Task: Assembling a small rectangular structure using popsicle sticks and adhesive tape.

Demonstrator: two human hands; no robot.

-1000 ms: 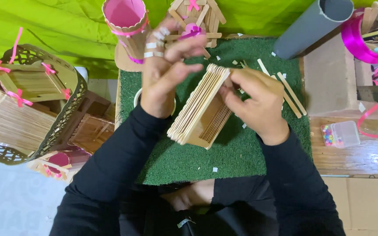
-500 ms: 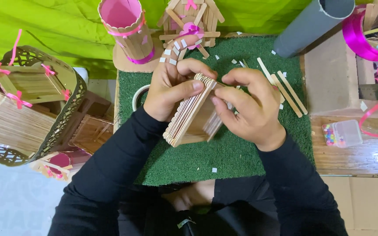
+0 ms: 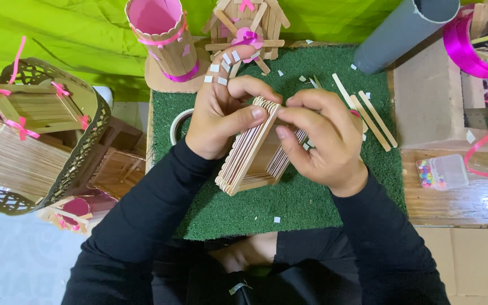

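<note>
1. Head view: the left hand [image 3: 218, 116] grasps a box-shaped frame of stacked craft sticks [image 3: 252, 147], thumb pressed across its upper edge, fingers wrapped behind it. Small white paper bits stick to the fingertips.
2. The right hand [image 3: 320, 138] grips the same frame from the 3 o'clock side, thumb and forefinger pinching its top corner, the other fingers curled against its open face.
3. The frame is held tilted, its lower corner just above the green turf mat [image 3: 312, 209], near the mat's centre.
4. At 12 o'clock of the hands stands a stick-built windmill house [image 3: 249, 25]; at 11 o'clock, a pink-lined stick cup [image 3: 165, 34].
5. At 2 o'clock, loose sticks [image 3: 371, 116] lie on the mat; beyond them leans a grey tube [image 3: 402, 31].
6. At 9 o'clock, a perforated basket [image 3: 83, 141] holds stick crafts with pink ribbons.
7. At 3 o'clock, a clear bead box [image 3: 444, 172] rests on a wooden surface.
</note>
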